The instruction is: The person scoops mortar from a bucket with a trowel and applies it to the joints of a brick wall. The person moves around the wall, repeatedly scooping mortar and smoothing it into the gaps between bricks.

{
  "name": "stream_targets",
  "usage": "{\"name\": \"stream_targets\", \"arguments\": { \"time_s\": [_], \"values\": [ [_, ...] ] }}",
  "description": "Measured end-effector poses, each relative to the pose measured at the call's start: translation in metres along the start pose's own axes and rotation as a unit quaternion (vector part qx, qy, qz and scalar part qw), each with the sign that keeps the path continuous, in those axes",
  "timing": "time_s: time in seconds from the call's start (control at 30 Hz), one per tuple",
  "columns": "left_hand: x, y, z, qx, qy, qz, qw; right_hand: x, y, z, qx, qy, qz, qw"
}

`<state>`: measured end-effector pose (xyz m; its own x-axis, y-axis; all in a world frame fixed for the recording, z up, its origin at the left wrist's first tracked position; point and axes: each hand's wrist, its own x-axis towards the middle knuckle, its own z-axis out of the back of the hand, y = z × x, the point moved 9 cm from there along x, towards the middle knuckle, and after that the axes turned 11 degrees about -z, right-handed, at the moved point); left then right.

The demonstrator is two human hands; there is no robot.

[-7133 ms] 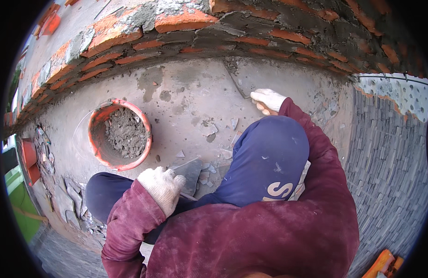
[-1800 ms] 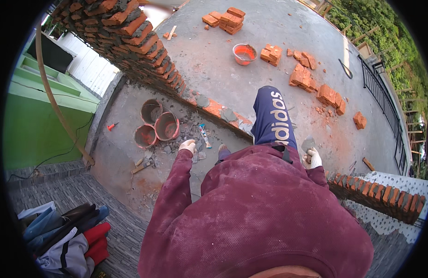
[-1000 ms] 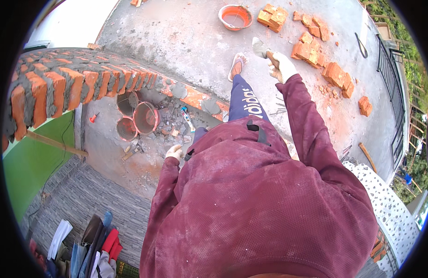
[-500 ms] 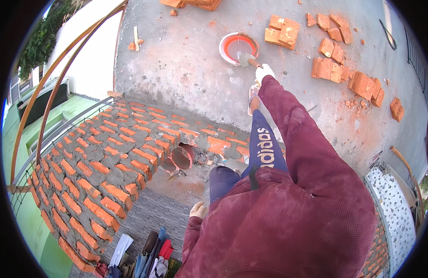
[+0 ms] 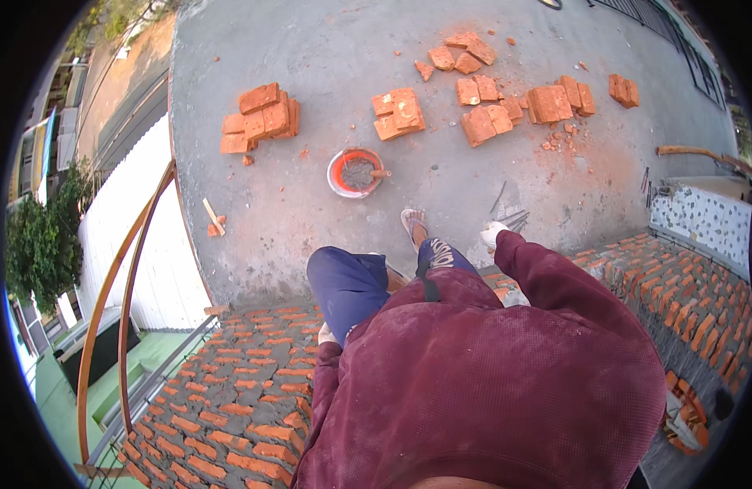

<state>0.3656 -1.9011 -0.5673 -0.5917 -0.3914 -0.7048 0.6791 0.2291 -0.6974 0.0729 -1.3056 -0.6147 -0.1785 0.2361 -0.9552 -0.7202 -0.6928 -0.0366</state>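
Observation:
My right hand (image 5: 494,235), in a white glove, hangs over the concrete floor by the end of the red brick wall (image 5: 694,285); nothing shows in it. A trowel (image 5: 374,173) rests in the orange mortar bucket (image 5: 341,184), well ahead of that hand, its handle poking over the rim. My left hand (image 5: 327,335), also gloved, sits low against my blue trouser leg above the wall's lower left stretch (image 5: 246,407). It is mostly hidden by my maroon sleeve. My sandalled foot (image 5: 413,222) stands on the floor.
Piles of loose red bricks (image 5: 258,121) (image 5: 400,114) (image 5: 518,110) lie across the grey concrete floor beyond the bucket. A bent brown pipe (image 5: 131,277) and a white fence run along the left edge. A white speckled ledge (image 5: 702,224) lies at right.
My right hand left the trowel in the orange bucket and drew back toward my body. The view swung round, so the brick wall now lies under and beside me.

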Motion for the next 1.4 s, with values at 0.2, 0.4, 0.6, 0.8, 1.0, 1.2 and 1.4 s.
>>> {"name": "stream_targets", "arguments": {
  "time_s": [0.2,0.4,0.6,0.8,1.0,1.2,1.4],
  "values": [
    [0.156,-0.112,-0.066,0.322,0.26,-0.016,0.91,-0.071,-0.02,0.04,0.401,-0.127,0.026,0.907],
    [0.3,-0.297,-0.115,0.465,0.277,-0.1,0.835,-0.126,-0.047,-0.112,0.63,-0.125,-0.05,0.765],
    [0.375,-0.407,-0.196,0.358,0.277,-0.208,0.867,-0.084,-0.062,-0.353,0.313,-0.075,-0.095,0.942],
    [0.304,-0.341,-0.284,0.464,0.404,-0.111,0.78,-0.066,-0.057,-0.456,0.305,-0.071,-0.156,0.937],
    [0.136,-0.368,-0.443,0.348,0.628,-0.229,0.658,-0.105,-0.043,-0.356,0.445,-0.136,-0.08,0.881],
    [0.035,-0.372,-0.583,0.387,0.66,-0.34,0.547,-0.131,-0.117,-0.288,0.627,-0.185,-0.085,0.752],
    [0.007,-0.285,-0.62,0.503,0.684,-0.275,0.451,-0.156,-0.204,-0.281,0.807,-0.165,-0.132,0.551]
  ]
}}
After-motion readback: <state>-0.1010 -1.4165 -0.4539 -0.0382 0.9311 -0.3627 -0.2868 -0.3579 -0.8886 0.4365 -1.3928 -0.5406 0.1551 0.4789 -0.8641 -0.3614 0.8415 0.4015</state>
